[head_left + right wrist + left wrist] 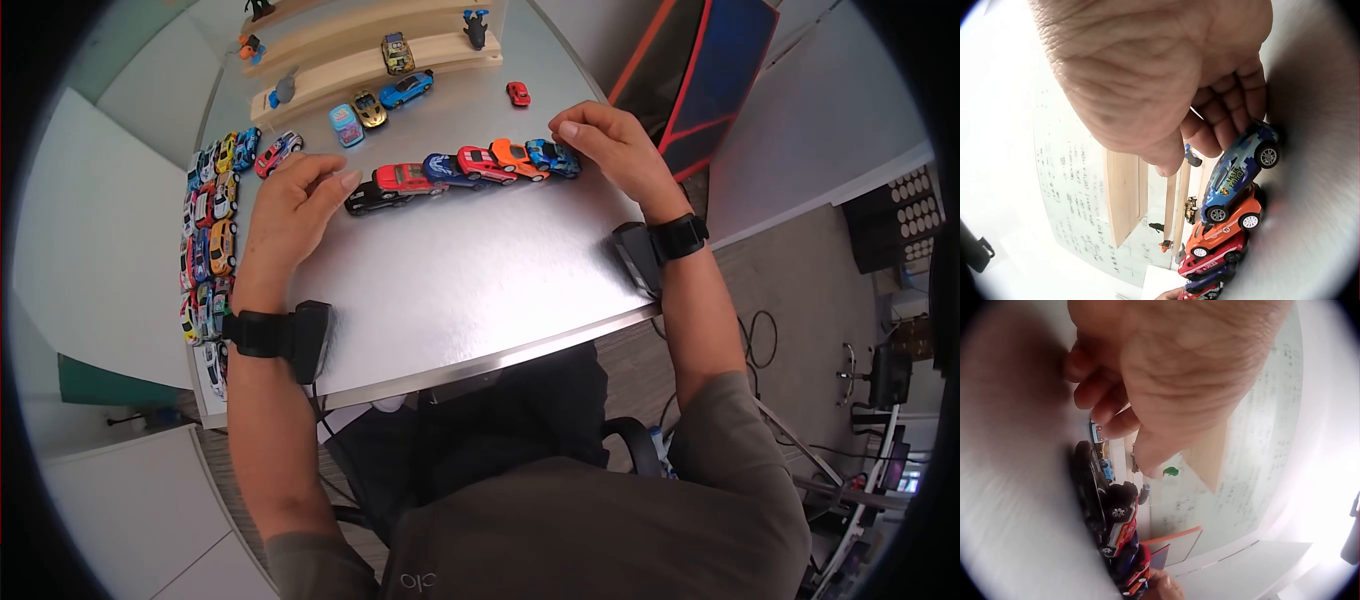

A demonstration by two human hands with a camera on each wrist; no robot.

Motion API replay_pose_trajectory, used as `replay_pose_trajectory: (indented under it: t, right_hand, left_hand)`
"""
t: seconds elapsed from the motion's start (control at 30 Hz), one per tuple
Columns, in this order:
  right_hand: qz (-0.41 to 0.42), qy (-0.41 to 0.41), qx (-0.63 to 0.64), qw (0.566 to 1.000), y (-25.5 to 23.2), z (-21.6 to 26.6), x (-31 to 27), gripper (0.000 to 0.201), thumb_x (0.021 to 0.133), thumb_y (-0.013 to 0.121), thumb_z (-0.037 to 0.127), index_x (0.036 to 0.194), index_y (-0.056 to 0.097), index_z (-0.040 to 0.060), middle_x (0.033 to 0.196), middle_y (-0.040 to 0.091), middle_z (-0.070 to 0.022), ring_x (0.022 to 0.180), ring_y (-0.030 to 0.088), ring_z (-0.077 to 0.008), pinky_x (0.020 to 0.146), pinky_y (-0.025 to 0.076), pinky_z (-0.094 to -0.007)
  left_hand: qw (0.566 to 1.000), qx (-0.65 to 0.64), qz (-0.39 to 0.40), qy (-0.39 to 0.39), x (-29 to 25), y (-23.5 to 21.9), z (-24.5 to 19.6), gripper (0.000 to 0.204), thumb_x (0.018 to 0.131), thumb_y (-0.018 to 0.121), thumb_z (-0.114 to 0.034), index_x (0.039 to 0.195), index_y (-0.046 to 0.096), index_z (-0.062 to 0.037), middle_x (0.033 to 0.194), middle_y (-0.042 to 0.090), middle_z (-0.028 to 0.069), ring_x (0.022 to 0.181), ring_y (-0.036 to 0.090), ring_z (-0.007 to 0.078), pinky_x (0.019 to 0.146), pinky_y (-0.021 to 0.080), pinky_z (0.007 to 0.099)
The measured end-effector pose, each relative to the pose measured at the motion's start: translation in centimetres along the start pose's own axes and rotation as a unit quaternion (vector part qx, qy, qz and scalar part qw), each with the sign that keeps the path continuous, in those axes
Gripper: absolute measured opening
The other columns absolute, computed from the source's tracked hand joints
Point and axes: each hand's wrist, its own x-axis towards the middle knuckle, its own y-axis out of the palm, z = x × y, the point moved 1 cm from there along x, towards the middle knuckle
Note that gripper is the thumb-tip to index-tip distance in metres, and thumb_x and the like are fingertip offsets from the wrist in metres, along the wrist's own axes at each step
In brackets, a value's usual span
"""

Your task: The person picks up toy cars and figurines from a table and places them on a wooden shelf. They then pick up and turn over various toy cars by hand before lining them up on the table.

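Note:
A line of toy cars lies across the metal table, each tilted onto its neighbour. From left to right come a black car (370, 203), a red car (405, 178), a dark blue car (438, 164), a red striped car (487, 166), an orange car (508, 152) and a blue camouflage car (553, 158). My left hand (292, 210) is at the black end, fingers loosely bent and holding nothing. At the other end my right hand (622, 155) has its relaxed fingertips right at the blue car (1241, 169), not wrapped round it.
Several parked toy cars (222, 250) fill the table's left edge. Behind the line are a light blue car (346, 126), a gold car (369, 108), a blue car (407, 90) and a small red car (517, 94). A wooden tiered stand (340, 82) with figures rises at the back.

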Motion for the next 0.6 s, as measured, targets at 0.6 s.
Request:
replay_pose_trajectory:
  t: [0.6]
  right_hand:
    - [0.005,0.006,0.010,1.000,-0.1,-0.1,-0.1,0.031,0.100,0.063,0.027,0.107,0.070,-0.0017,0.085,0.063,0.0021,0.078,0.053,-0.0058,0.069,0.043,-0.0233]
  left_hand:
    - [0.949,0.251,-0.189,0.003,0.5,-3.9,4.4,0.037,0.085,0.070,-0.011,0.121,0.068,-0.0028,0.119,0.065,0.0198,0.116,0.060,0.0373,0.101,0.047,0.0441]
